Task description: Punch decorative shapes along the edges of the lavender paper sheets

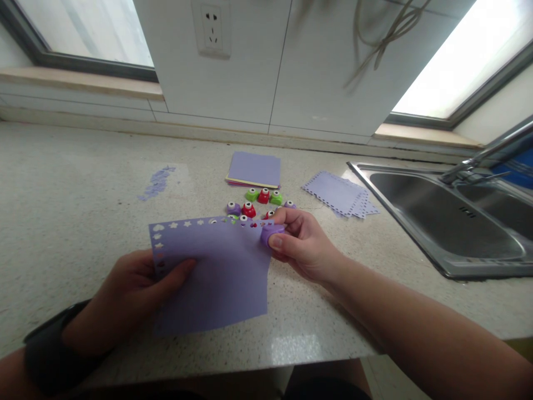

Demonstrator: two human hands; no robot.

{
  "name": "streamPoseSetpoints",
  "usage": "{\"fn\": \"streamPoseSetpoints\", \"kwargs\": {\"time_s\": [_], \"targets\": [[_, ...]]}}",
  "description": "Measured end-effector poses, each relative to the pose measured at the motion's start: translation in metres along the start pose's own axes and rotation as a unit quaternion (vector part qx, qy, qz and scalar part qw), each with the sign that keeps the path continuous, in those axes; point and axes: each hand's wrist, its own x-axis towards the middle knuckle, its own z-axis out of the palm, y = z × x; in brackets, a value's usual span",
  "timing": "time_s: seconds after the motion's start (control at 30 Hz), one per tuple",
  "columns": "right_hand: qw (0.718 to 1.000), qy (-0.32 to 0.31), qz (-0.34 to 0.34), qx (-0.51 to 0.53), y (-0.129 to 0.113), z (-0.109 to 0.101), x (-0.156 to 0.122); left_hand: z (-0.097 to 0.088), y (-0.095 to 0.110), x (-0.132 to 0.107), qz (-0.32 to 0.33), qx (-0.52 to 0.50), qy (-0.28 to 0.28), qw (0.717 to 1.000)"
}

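Star-pierced purple sheet (227, 269), rounded plastic punch (268, 233), speckled pale counter (75, 205)

The purple sheet (220, 272) hides most fingers of the left hand (133, 289). The right hand (306, 244) covers part of its purple hole punch (272, 235). Some of the little hole punches (249, 211) behind are partly hidden too. The paper bits (157, 183) look too small to tell their shapes. The right edge cuts off the sink (441, 222) and tap (466, 166).

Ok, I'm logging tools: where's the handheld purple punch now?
The purple punch is near the centre of the head view, gripped in the right hand at the upper right corner of the lavender sheet.
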Motion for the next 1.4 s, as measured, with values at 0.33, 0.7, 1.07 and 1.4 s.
{"fn": "streamPoseSetpoints", "kwargs": {"time_s": [0.33,0.7,1.07,1.4], "targets": [[1.0,-0.004,-0.011,-0.015,-0.001,-0.003,0.002,0.002,0.006,0.001,-0.043,-0.019,-0.005,0.999],[0.997,0.053,-0.057,-0.028,-0.016,-0.027,0.007,-0.001,0.001,0.002,-0.068,-0.067,-0.005,0.995],[0.974,0.094,-0.085,-0.187,-0.019,-0.05,0.017,0.001,0.01,0.007,-0.079,-0.15,-0.002,0.986],[0.924,0.017,-0.037,-0.38,-0.029,-0.053,0.011,0.007,0.008,0.02,-0.11,-0.315,0.04,0.942]]}}
